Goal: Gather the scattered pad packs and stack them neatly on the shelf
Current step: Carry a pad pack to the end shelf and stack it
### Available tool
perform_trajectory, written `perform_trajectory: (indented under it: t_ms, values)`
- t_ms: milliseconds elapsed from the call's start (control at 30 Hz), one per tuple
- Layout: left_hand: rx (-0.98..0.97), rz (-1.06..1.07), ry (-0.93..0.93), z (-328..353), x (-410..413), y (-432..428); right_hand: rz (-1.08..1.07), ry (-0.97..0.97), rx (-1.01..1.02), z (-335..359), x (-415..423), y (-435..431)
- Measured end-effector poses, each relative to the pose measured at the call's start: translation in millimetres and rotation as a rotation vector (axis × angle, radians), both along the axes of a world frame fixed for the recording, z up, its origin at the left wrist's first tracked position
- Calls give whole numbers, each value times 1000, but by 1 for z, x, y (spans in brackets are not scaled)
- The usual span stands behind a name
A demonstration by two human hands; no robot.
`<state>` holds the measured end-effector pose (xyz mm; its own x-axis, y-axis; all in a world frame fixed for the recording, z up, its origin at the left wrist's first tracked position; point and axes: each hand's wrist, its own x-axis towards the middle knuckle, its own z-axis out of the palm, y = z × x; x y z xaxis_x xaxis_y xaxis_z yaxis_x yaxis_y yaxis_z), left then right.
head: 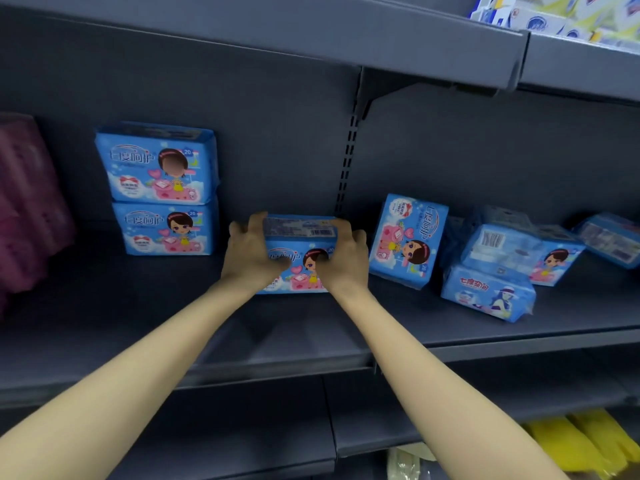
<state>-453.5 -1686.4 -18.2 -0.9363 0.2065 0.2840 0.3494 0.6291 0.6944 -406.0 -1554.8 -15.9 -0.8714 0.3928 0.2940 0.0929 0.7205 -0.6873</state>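
A blue pad pack (300,233) with a cartoon girl stands on the grey shelf (104,306), gripped from both sides. My left hand (251,252) curls round its left end and my right hand (344,259) round its right end. To the left, two like packs form a neat stack (159,190) against the back wall. Right of my hands one pack (407,239) stands on end, turned sideways. Further right several packs (502,268) lie jumbled, one (486,294) with a different print at the front.
Dark pink packs (27,209) fill the shelf's far left. A shelf above (346,39) overhangs, with white-blue boxes (561,15) at the top right. Yellow goods (581,441) lie on the lower shelf at the bottom right. A slotted upright (348,150) divides the back wall.
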Motion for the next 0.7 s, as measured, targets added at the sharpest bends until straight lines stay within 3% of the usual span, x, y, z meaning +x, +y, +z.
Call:
perform_trajectory:
  t_ms: [367, 700]
  values:
    - [-31, 39, -33, -2, 8, -7, 10, -47, 100, -2, 8, 0]
    - [-340, 71, 56, 2, 23, -3, 81, -196, 385, 2, 10, -2]
